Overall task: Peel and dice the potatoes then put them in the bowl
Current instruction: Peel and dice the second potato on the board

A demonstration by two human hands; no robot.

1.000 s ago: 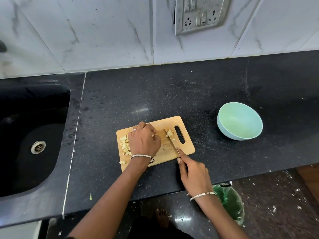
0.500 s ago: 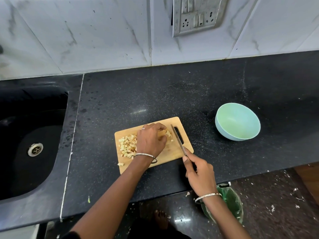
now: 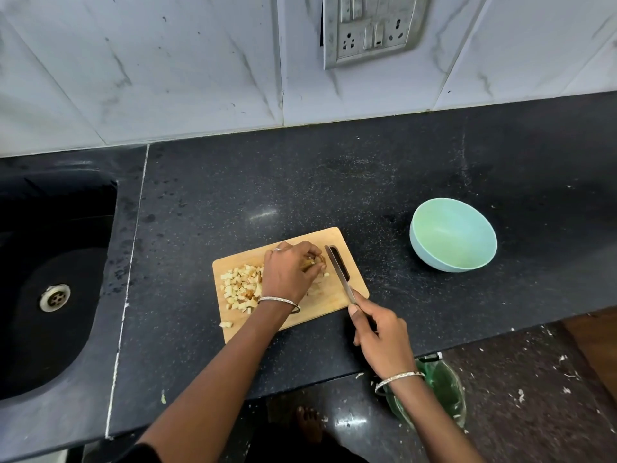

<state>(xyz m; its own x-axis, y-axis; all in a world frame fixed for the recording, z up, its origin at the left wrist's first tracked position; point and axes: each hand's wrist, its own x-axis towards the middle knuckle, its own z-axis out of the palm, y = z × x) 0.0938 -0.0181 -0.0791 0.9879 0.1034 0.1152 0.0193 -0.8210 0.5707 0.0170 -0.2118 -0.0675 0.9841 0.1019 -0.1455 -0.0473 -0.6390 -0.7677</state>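
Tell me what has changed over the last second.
The left hand slid right along the cutting board, uncovering the diced potato pile, and now curls over a potato piece by the blade. The right hand carried the knife right, to the board's handle slot. Its grip on the knife, the board and the empty bowl stayed.

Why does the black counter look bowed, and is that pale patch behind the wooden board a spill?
Head view: the wide-angle lens bends the edges of the speckled black stone countertop; the pale patch beyond the rectangular wooden cutting board looks like reflected light, not liquid.
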